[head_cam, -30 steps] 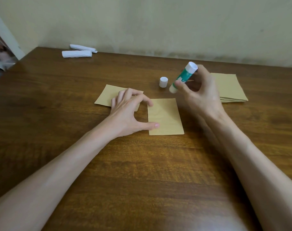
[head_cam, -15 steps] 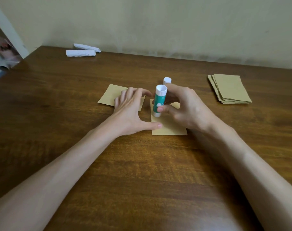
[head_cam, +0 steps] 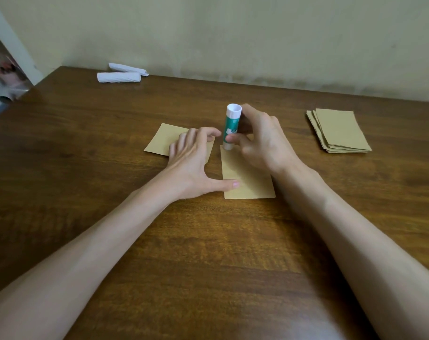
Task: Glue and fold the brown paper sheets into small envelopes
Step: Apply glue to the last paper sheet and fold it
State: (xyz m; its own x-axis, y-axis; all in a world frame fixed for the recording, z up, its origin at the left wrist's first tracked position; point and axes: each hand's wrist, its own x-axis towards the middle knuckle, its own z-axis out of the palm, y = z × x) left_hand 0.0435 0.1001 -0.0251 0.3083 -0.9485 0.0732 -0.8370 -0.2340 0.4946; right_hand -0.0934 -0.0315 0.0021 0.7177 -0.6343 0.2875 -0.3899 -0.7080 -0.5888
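A brown paper sheet [head_cam: 245, 179] lies flat on the wooden table [head_cam: 208, 241] in the middle. My right hand [head_cam: 262, 141] grips a green and white glue stick [head_cam: 231, 128], held upright with its tip down on the sheet's far left corner. My left hand [head_cam: 193, 158] rests beside the sheet; its thumb presses the sheet's left edge, while its curled fingers lie on a second brown piece [head_cam: 164, 141] to the left. The glue cap is hidden behind my right hand.
A stack of several brown sheets [head_cam: 339, 130] sits at the right. Two white paper rolls [head_cam: 119, 76] lie at the far left by the wall. The table's left edge drops off near a doorway.
My right hand brought the glue stick down from above the table, turned it upright, and moved its tip along to the sheet's far left corner. My left hand stayed put.
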